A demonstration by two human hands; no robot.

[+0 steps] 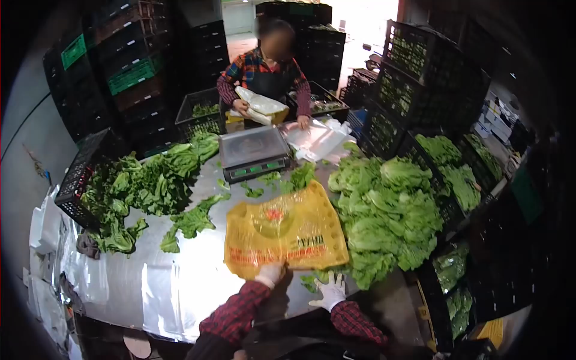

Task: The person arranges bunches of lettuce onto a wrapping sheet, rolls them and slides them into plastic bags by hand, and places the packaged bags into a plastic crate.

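Observation:
A yellow printed plastic bag lies spread out in front of me over the metal table. My left hand, in a white glove, grips its near edge, with the fingertips partly hidden by the plastic. Just right of the bag's lower corner is my gloved right hand, its fingers spread, holding nothing. Loose leaf scraps lie beside that hand. A big pile of light green lettuce sits against the bag's right side. Beyond the bag stands a digital scale with lit green displays.
Darker leafy greens spill from a tipped black crate at left. Across the table a person handles a white-and-yellow package and clear plastic sheets. Stacked crates and lettuce-filled crates line the right.

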